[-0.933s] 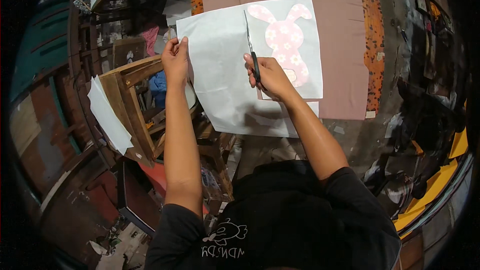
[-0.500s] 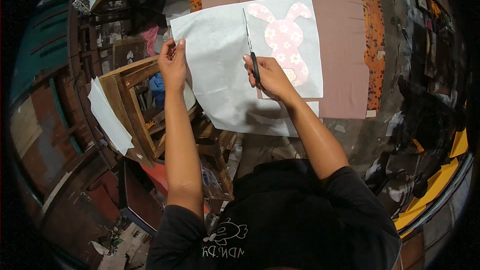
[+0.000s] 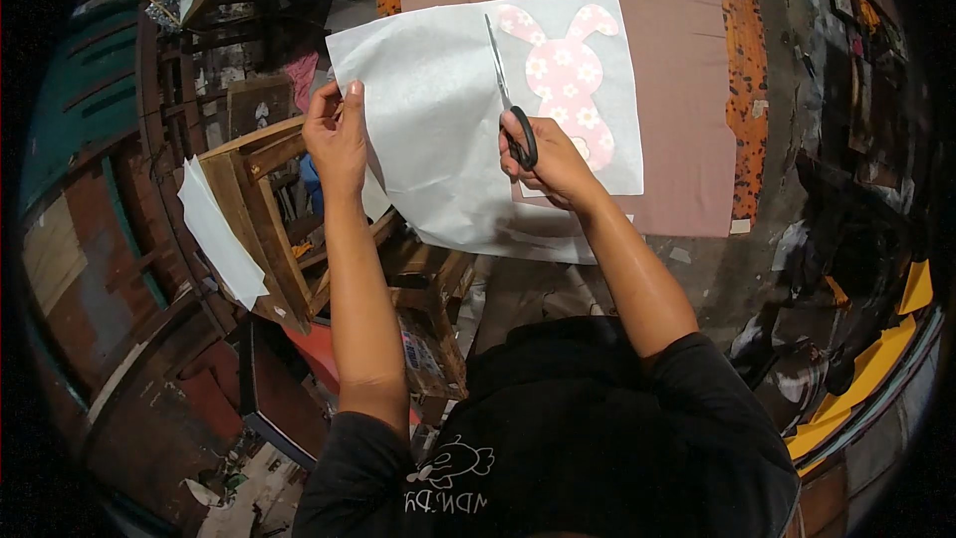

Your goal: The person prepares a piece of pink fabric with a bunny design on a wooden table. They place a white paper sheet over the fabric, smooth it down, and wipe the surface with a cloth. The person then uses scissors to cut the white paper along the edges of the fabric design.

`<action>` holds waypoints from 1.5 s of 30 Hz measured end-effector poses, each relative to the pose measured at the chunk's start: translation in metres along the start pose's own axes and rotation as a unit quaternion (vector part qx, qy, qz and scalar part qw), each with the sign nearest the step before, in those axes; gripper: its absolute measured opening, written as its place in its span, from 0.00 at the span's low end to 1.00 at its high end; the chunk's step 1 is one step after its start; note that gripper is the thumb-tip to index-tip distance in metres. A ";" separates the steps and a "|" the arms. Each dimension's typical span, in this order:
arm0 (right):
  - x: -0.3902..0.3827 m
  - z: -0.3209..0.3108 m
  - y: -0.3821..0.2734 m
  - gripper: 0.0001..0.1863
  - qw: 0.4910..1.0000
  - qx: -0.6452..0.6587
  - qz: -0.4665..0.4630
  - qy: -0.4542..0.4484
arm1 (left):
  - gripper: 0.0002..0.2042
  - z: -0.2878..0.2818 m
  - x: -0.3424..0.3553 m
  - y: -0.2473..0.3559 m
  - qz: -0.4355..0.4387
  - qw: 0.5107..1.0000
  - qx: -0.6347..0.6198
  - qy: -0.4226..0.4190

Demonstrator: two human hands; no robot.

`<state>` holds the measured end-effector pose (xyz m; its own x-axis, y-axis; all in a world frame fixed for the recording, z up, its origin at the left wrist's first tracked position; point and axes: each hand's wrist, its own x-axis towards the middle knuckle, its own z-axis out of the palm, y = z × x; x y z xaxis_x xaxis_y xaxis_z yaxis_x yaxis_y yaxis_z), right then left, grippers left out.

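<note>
A large white sheet (image 3: 428, 90) carries a pink rabbit print (image 3: 566, 75) with white daisies on its right part. My left hand (image 3: 337, 130) pinches the sheet's left edge between thumb and fingers, lifting that side off the support. My right hand (image 3: 553, 159) grips a pair of black-handled scissors (image 3: 520, 137) left of the rabbit. The blades point away from me and lie along a line between the print and the rest of the sheet. A cut runs below the blades, and the right hand hides part of it. Under the sheet lies a dusty pink cloth garment piece (image 3: 682, 139).
The garment piece rests on an orange-brown speckled board (image 3: 747, 70). A wooden frame (image 3: 244, 209) stands at the left, with white paper (image 3: 214, 229) on its side. Yellow pieces (image 3: 856, 384) lie at the right rim.
My left hand has shifted slightly left with the sheet's edge. The scissors' handles have turned and show a wider loop; my right hand has moved slightly right.
</note>
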<state>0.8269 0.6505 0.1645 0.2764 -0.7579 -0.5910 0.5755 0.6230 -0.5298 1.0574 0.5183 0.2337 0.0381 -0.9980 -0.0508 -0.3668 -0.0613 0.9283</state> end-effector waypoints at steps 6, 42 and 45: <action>-0.005 -0.004 -0.010 0.25 0.999 0.016 0.027 -0.014 | 0.11 0.002 -0.004 0.011 0.023 0.999 0.030 -0.004; 0.005 -0.015 -0.008 0.24 1.000 -0.005 -0.020 -0.023 | 0.09 0.010 -0.022 0.041 0.042 0.999 0.015 0.001; 0.006 -0.015 -0.006 0.24 1.000 0.004 -0.020 -0.022 | 0.09 0.012 -0.023 0.042 0.038 0.999 0.015 0.006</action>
<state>0.8139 0.6451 0.1545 0.2868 -0.7900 -0.5419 0.5933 0.5906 -0.5469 1.0300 0.5382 0.2700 0.0198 -0.9995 0.0229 -0.3963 0.0132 0.9180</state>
